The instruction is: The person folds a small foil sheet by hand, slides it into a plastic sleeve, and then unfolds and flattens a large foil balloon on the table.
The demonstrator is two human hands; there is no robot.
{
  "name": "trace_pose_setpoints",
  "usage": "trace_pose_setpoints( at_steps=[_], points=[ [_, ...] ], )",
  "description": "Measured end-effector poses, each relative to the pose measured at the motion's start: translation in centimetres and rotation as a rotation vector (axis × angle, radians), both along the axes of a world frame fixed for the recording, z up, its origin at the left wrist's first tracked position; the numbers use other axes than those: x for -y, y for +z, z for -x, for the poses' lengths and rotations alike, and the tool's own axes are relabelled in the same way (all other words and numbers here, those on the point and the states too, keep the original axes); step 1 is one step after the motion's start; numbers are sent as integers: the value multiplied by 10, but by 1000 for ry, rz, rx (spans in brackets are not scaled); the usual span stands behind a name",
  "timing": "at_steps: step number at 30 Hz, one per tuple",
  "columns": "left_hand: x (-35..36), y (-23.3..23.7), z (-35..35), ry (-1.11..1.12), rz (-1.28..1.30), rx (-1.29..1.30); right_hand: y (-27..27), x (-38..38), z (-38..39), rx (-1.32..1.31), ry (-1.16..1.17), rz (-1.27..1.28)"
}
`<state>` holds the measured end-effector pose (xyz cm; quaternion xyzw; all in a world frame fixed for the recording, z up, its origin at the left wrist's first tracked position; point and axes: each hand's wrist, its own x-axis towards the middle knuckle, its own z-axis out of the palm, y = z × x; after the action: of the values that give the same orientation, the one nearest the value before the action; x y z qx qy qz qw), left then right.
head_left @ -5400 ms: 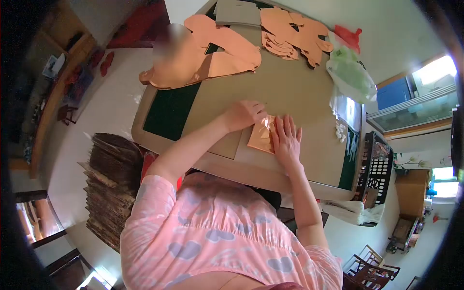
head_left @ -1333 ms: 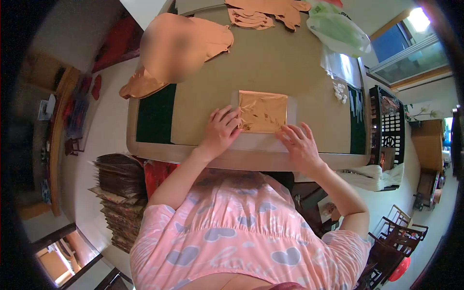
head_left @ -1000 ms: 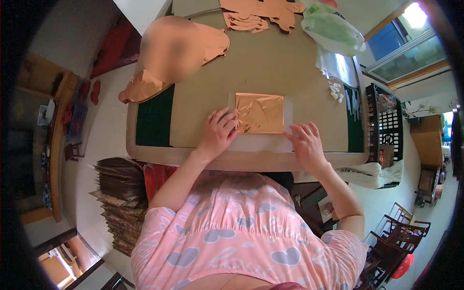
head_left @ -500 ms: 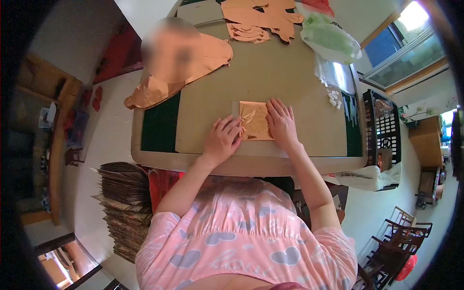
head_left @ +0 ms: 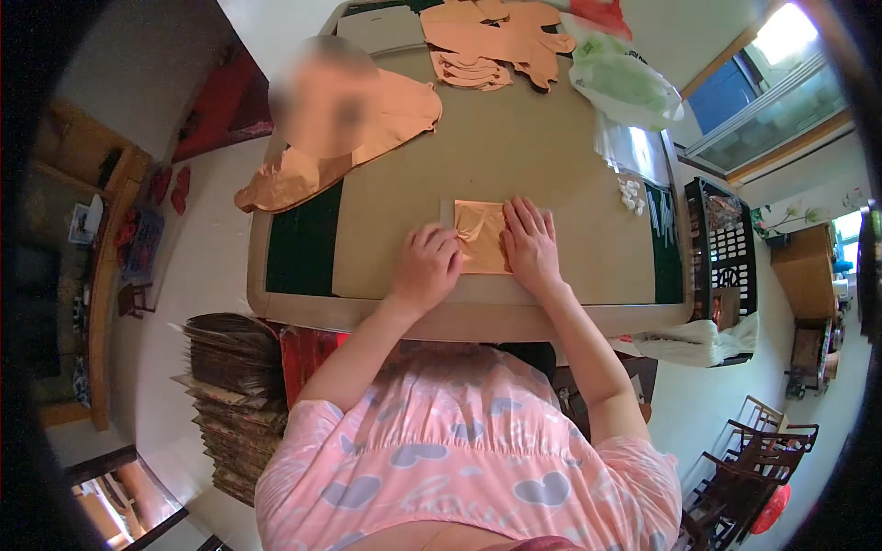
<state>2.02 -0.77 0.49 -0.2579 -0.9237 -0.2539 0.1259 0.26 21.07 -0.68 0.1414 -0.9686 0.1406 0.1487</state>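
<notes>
A small square sheet of shiny copper-coloured foil [head_left: 482,241] lies creased on the table near its front edge. A paler strip of backing [head_left: 447,210] shows along its left side. My left hand [head_left: 427,268] is at the foil's left edge with its fingers curled in and the tips against the sheet; the exact grip is partly hidden. Across from it, my right hand [head_left: 531,246] rests flat over the foil's right edge, fingers stretched out and close together.
A large copper-coloured foil shape [head_left: 395,103] lies at the left, partly blurred. More foil cutouts [head_left: 496,37] lie at the back. A green-white plastic bag [head_left: 625,87], clear bags [head_left: 634,151], small white pieces [head_left: 631,196] and a black crate [head_left: 726,230] are at the right.
My left hand's fingers have curled in more at the foil's left edge. My right hand stays flat on the right side. The view has shifted slightly.
</notes>
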Motion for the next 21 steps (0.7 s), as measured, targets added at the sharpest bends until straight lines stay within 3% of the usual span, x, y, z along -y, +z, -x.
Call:
trace_pose_setpoints(
  at_steps=[3,7,10,13,14,17,21],
  points=[
    [-33,12,18,62,20,-65,1,1,0,3,5,12],
    [-61,-13,33,-3,53,-45,-8,-4,1,17,12,-6],
    [-61,-21,36,-44,158,31,-6,-14,6,58,40,129],
    [-58,-18,35,-61,199,71,8,-43,15,73,-110,477],
    [-58,-17,34,-63,198,80,12,-52,19,33,-189,336],
    [-58,-15,34,-66,189,99,17,-62,25,130,-197,267],
    [-50,-20,38,-132,210,91,7,-65,36,157,-214,314]
  ],
)
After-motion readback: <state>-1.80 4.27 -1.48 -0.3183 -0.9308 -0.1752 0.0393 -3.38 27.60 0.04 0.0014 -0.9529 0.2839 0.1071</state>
